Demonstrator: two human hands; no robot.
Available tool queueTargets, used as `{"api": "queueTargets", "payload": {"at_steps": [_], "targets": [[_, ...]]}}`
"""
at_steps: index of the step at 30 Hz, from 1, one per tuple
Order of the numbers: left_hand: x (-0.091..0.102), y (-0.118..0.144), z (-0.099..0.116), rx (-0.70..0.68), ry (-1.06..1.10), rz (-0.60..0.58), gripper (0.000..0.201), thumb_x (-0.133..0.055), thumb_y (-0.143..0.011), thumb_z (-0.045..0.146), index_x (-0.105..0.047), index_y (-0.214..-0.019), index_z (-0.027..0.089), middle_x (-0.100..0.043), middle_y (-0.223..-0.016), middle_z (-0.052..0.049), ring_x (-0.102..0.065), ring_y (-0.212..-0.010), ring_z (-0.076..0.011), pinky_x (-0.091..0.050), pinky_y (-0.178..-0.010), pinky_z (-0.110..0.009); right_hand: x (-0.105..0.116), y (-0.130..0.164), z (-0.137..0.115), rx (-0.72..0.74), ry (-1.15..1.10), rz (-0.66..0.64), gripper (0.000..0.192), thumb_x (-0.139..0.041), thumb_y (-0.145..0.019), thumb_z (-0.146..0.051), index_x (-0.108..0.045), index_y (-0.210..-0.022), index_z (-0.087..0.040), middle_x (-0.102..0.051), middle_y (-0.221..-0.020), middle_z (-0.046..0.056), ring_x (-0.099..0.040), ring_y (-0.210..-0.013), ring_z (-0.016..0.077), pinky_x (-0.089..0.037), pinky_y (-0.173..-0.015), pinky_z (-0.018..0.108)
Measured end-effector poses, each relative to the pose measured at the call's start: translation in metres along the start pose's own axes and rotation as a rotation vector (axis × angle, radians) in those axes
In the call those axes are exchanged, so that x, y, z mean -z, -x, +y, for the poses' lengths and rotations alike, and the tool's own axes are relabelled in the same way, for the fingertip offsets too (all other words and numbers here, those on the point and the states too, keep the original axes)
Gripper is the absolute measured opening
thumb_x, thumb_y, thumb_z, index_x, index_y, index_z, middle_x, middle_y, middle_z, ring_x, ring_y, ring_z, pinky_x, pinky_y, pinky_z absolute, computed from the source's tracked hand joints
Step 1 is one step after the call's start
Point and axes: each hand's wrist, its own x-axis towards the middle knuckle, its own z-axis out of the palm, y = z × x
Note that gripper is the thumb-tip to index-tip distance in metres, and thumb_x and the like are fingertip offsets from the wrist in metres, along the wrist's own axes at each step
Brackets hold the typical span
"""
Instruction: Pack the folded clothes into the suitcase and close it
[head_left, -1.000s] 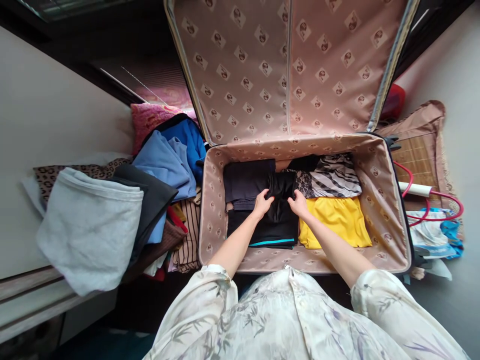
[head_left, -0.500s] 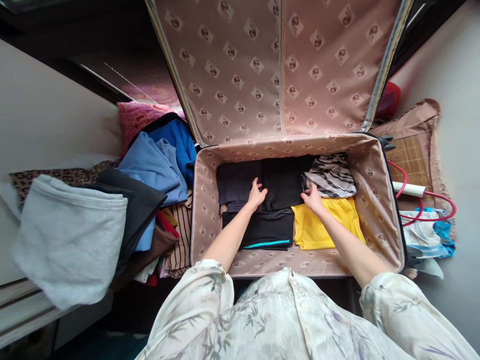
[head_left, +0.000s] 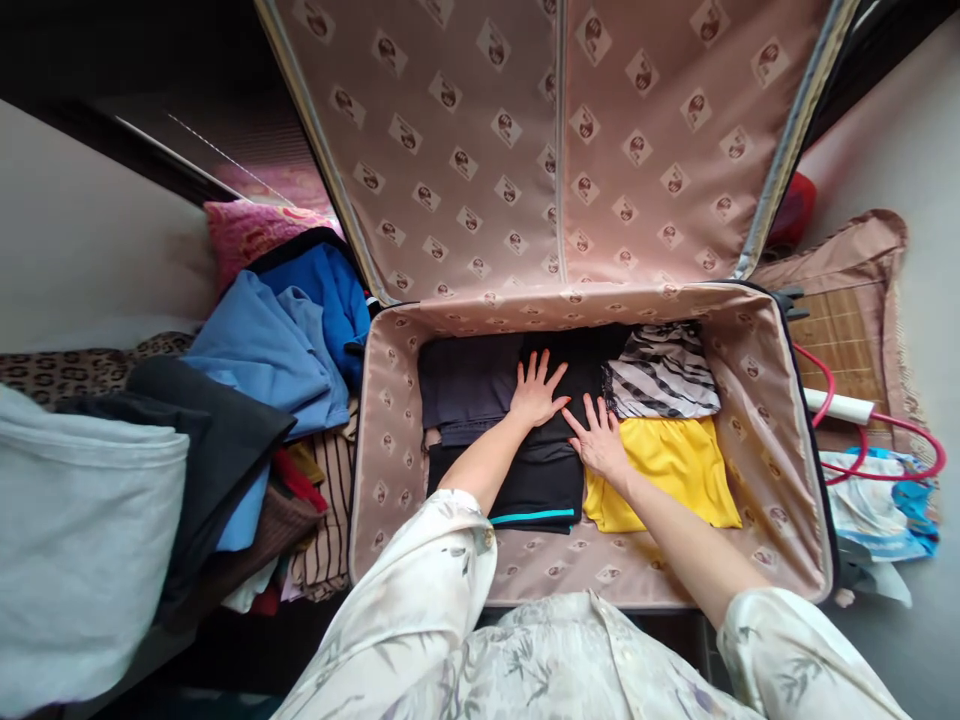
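Inside an open suitcase (head_left: 757, 440) with pink patterned lining, folded clothes lie side by side. My left hand (head_left: 536, 392) rests with fingers spread on a folded black garment (head_left: 581, 360) in the middle. Close beside it, my right hand (head_left: 598, 440) is also spread flat, its fingertips on the same black garment and its palm by the edge of a yellow garment (head_left: 667, 470). At the back right is a zebra-striped garment (head_left: 664, 370). Dark grey folded cloth (head_left: 469, 380) fills the back left. A black garment with a turquoise stripe (head_left: 525, 490) lies in front, partly behind my left forearm.
The suitcase lid (head_left: 465, 130) stands raised at the back. Clothes pile up on the left: light grey cloth (head_left: 82, 540), dark grey cloth (head_left: 202, 430), blue garments (head_left: 262, 340), and a pink pillow (head_left: 262, 240). To the right are a red cord (head_left: 926, 445) and a bamboo mat (head_left: 840, 340).
Both hands have come closer together over the black garment, and their fingers have spread out flat. The view has shifted nearer to the suitcase.
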Motion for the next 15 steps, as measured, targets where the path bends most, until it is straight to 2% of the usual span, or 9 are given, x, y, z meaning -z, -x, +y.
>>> {"api": "queueTargets", "payload": {"at_steps": [4,7,10,12,15], "targets": [[-0.003,-0.002,-0.006,0.007,-0.003,-0.007,0.081,-0.077,-0.086,0.043,-0.045,-0.159,0.030,-0.011,-0.175,-0.012,0.003,-0.160,-0.0436,0.002,-0.125,-0.069,-0.011,0.000,0.005,0.003,0.018,0.018,0.065,-0.055,-0.098,-0.041,-0.037,-0.161,-0.040,-0.015,-0.176,0.007,-0.005,-0.161,0.0397,-0.018,-0.124,0.061],[0.010,-0.011,0.003,0.016,-0.123,-0.162,0.090,-0.077,-0.084,0.048,-0.038,-0.162,0.030,-0.007,-0.175,-0.015,0.002,-0.159,-0.0466,-0.003,-0.124,-0.071,-0.014,0.001,0.008,0.014,0.049,0.035,0.063,-0.053,-0.098,-0.040,-0.041,-0.160,-0.039,-0.015,-0.176,0.008,-0.008,-0.160,0.0414,-0.021,-0.123,0.061],[0.029,-0.013,0.019,0.054,-0.260,-0.317,0.099,-0.082,-0.079,0.044,-0.033,-0.165,0.029,-0.008,-0.174,-0.018,-0.001,-0.158,-0.0505,-0.010,-0.123,-0.071,-0.016,-0.002,0.013,0.034,0.070,0.047,0.062,-0.052,-0.098,-0.041,-0.044,-0.159,-0.036,-0.016,-0.175,0.011,-0.014,-0.159,0.0434,-0.026,-0.121,0.063],[0.035,0.001,0.035,0.071,-0.338,-0.278,0.093,-0.080,-0.081,0.037,-0.037,-0.163,0.024,-0.012,-0.173,-0.021,-0.003,-0.158,-0.0513,-0.013,-0.123,-0.070,-0.016,-0.006,0.016,0.048,0.077,0.043,0.062,-0.051,-0.097,-0.042,-0.045,-0.158,-0.035,-0.019,-0.174,0.012,-0.017,-0.158,0.0443,-0.030,-0.118,0.064],[0.033,0.056,0.063,0.034,-0.341,-0.133,0.067,-0.071,-0.089,0.033,-0.054,-0.150,0.012,-0.023,-0.168,-0.026,-0.014,-0.157,-0.0485,-0.026,-0.121,-0.066,-0.009,-0.014,0.020,0.057,0.084,0.012,0.063,-0.051,-0.095,-0.045,-0.047,-0.157,-0.035,-0.022,-0.173,0.013,-0.020,-0.157,0.0453,-0.034,-0.114,0.067]]}}
